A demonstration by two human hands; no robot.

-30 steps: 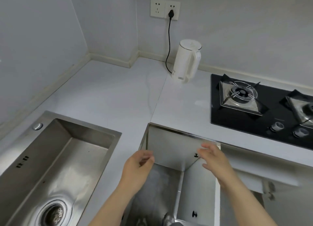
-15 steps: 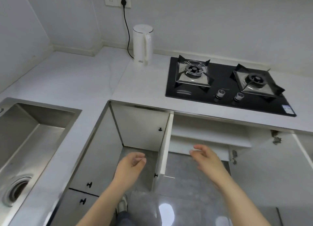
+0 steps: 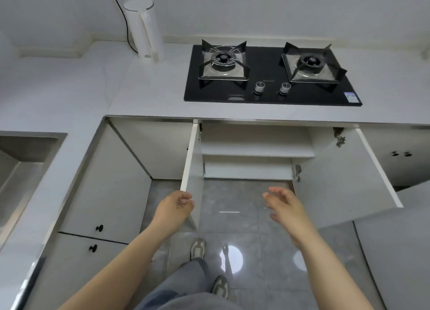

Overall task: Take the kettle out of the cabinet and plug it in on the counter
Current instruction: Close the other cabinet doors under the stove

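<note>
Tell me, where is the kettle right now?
The white kettle stands upright on the counter by the back wall, just left of the gas hob.

Both bare forearms reach forward, left hand [image 3: 175,206] loosely curled, right hand [image 3: 285,206] with fingers [image 3: 271,197] spread, both empty.

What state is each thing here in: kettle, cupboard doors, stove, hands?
kettle: upright on the counter, lid shut, black cord running up the wall
left cabinet door: swung open
right cabinet door: swung open
cabinet shelf: nothing visible on it
gas stove: no flame, no pot
left hand: loosely curled, holding nothing
right hand: open, holding nothing
</note>
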